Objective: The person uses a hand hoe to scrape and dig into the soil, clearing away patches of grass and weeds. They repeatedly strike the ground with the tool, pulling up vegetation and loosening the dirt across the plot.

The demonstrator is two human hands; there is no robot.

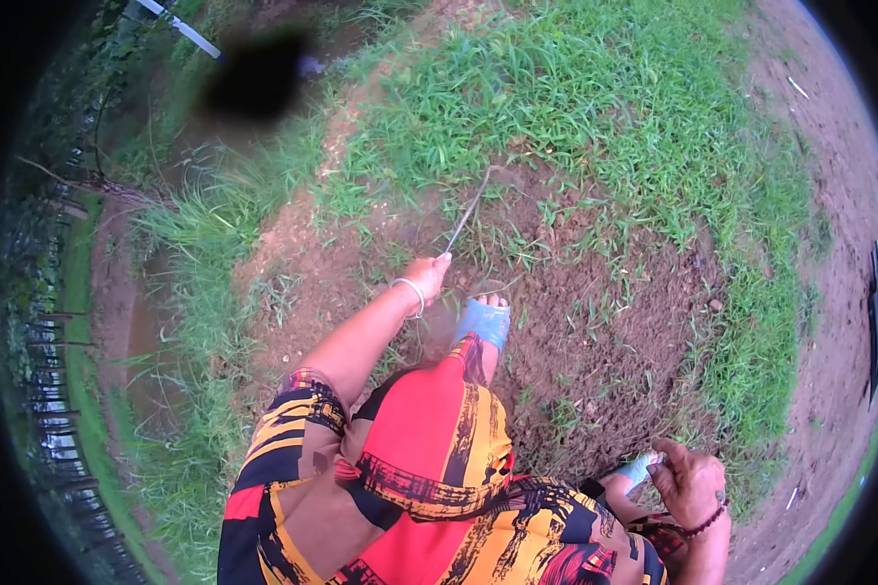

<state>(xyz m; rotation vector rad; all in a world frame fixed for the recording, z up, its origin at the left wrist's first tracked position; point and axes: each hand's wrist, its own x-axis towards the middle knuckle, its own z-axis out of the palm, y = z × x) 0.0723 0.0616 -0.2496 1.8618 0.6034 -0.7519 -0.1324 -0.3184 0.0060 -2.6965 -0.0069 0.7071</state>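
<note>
My left hand (427, 278), with a pale bangle at the wrist, is closed round one end of a thin grey rod (468, 214). The rod slants up and away from me, and its bent tip lies over the line where bare soil meets grass. Beside that hand, my foot in a blue sandal (485, 322) stands on the soil. My right hand (691, 483), with a dark bead bracelet, is at the lower right with its fingers curled. Whatever it may hold is too small to make out. Just left of it shows my other blue sandal (640, 470).
Dug brown soil (615, 336) spreads around my feet. Green grass (556, 97) borders it at the top and right. On the left, taller grass (195, 224) edges a muddy water channel (151, 327). A dirt path (834, 127) runs along the right.
</note>
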